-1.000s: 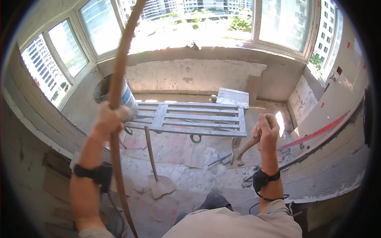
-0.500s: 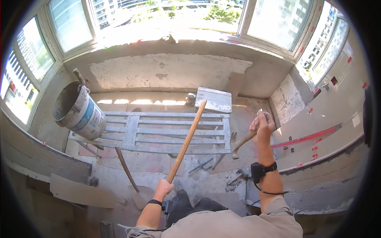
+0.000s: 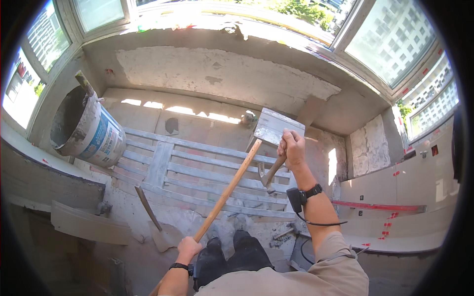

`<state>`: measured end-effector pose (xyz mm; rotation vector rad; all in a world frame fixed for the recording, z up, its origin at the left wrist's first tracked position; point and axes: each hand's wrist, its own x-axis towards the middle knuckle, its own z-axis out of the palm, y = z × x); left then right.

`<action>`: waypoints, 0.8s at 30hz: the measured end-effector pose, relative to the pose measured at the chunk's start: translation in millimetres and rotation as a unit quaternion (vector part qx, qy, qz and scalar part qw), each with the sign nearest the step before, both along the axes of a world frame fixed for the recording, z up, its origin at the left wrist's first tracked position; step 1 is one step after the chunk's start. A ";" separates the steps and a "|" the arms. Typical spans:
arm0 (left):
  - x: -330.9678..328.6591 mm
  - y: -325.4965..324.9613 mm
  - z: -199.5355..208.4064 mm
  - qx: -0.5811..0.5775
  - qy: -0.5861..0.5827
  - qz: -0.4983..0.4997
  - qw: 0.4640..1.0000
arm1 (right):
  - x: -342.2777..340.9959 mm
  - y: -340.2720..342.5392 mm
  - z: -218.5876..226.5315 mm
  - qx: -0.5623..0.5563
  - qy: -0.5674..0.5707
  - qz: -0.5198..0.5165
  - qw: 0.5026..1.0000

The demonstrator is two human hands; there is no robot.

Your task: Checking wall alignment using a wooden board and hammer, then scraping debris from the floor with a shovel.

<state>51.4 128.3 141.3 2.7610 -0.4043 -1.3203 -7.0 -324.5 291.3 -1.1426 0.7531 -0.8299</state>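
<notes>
Gripping a long, tan wooden pole (image 3: 227, 192), the left hand (image 3: 188, 247) holds it aslant, seemingly to clear the dark-trousered legs (image 3: 245, 250); the right hand (image 3: 293, 145), closed on a wooden-handled metal hammer (image 3: 274, 170) near the right end of the grey slatted bench (image 3: 160, 165), lets it hang head-down, probably for ease.

Smooth wooden pole (image 3: 228, 190), matt metal-headed hammer (image 3: 274, 170)
Left of frame: plastic bucket (image 3: 103, 137) with rough, crusted rim; centre: dusty, matt tabletop (image 3: 160, 166).
</notes>
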 end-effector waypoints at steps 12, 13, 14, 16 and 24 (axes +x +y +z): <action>9.7 9.4 -11.3 0.048 -0.029 -0.021 0.998 | 125.5 -29.9 -36.1 -0.023 0.198 0.408 0.891; 7.9 9.0 -12.7 0.048 -0.025 -0.013 0.998 | 130.3 -28.9 -38.9 -0.027 0.208 0.428 0.879; 8.0 6.8 -8.9 0.047 -0.028 -0.008 0.998 | 135.2 -26.8 -42.0 -0.038 0.217 0.433 0.874; 3.9 4.6 -8.9 0.047 -0.029 0.001 0.998 | 138.8 -23.1 -42.1 -0.043 0.229 0.444 0.865; -12.7 5.7 -19.3 0.064 -0.018 0.015 0.998 | 139.5 -11.7 -39.4 -0.100 0.200 0.468 0.855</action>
